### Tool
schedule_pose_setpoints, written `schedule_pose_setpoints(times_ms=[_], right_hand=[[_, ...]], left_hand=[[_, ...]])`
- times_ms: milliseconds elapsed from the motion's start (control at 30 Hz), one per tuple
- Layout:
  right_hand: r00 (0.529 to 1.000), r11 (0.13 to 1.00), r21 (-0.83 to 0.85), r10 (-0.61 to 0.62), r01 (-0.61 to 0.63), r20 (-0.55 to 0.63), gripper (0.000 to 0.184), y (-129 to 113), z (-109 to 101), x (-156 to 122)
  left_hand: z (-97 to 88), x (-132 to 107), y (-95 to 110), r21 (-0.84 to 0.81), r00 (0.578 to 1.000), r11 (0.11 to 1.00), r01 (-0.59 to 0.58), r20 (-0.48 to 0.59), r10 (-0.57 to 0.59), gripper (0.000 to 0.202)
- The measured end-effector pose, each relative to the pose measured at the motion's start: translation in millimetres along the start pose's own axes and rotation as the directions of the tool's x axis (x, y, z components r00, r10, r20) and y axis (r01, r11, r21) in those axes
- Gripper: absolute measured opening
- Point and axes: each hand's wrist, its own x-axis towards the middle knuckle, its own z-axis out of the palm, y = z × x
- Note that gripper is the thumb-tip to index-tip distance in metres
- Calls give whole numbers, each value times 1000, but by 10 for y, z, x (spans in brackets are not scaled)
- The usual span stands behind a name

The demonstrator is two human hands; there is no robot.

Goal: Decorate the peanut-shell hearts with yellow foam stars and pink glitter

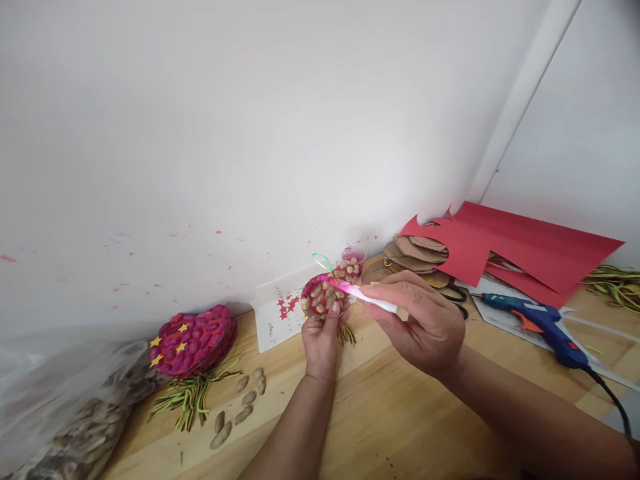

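My left hand [321, 341] holds up a small round craft piece [320, 297] covered in peanut shells, partly painted pink-red, with a green loop on top. My right hand [423, 320] pinches a white brush [367, 297] whose pink-stained tip touches the piece's upper right. A second shell-covered piece [349, 268] lies just behind, by the wall. Both hands hover over the wooden table [380, 407].
A finished red heart-shaped shell piece [193, 340] with yellow stars and green strands leans at the left. Loose peanut shells [243, 403] lie near it, beside a plastic bag [65, 407]. Red paper sheets [510, 247], cardboard cutouts [417, 253] and a blue glue gun [537, 320] sit at the right.
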Motion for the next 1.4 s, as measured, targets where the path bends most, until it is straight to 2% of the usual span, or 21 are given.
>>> schedule_pose_setpoints(times_ms=[233,400,633,800,933,1400], right_hand=[[997,996,-58,-66,68,36,32,31,-29,-7],[991,993,-19,-112,114,78,29,15,-21,-15],[990,992,-34,-117,120,84,36,33,-2,-28],[993,992,-76,-98,103,68,31,65,11,-50],[993,991,-80,-100,105,61,28,82,26,-44],[990,990,-59,-122,126,68,31,60,16,-45]], left_hand=[[8,-32,26,34,1000,999,24,20,-24,35],[12,-44,32,46,1000,999,13,16,-14,35],[49,-60,66,41,1000,999,13,23,-14,30],[34,-57,58,42,1000,999,24,-6,-24,34],[23,-55,48,25,999,999,26,20,-27,35],[38,-61,58,41,999,999,31,14,-31,33]])
